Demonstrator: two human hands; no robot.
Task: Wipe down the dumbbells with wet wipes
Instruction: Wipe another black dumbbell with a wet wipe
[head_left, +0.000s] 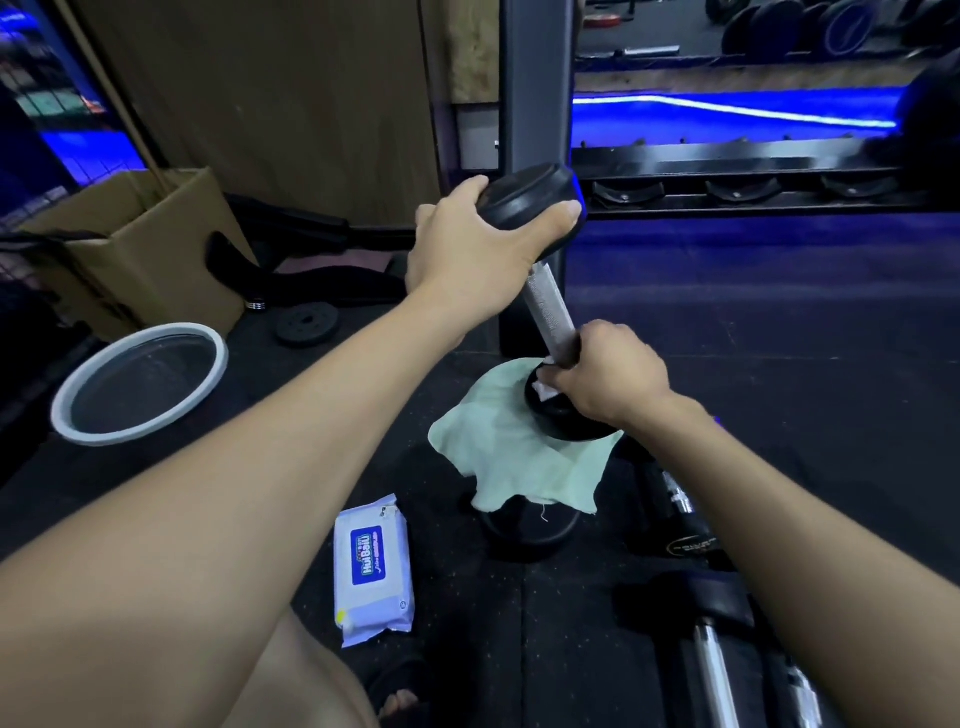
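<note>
Midway, I judge: the left hand (470, 249) clasps the upended dumbbell (550, 306), the right hand (610, 376) pinches a wet wipe (545, 387) at its lower handle, and other dumbbells (675, 499) beside it wait.

Left hand (467, 249) steadies upright dumbbell (550, 306); right hand (613, 379) presses wipe (545, 387).

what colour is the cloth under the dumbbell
Pale mint green cloth, seen in the head view.

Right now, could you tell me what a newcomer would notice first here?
At centre, a dumbbell stands tilted on a pale green cloth; the left hand grips its top head, while the right hand presses a wet wipe at the handle's base. A wipes pack lies on the floor nearby.
</note>
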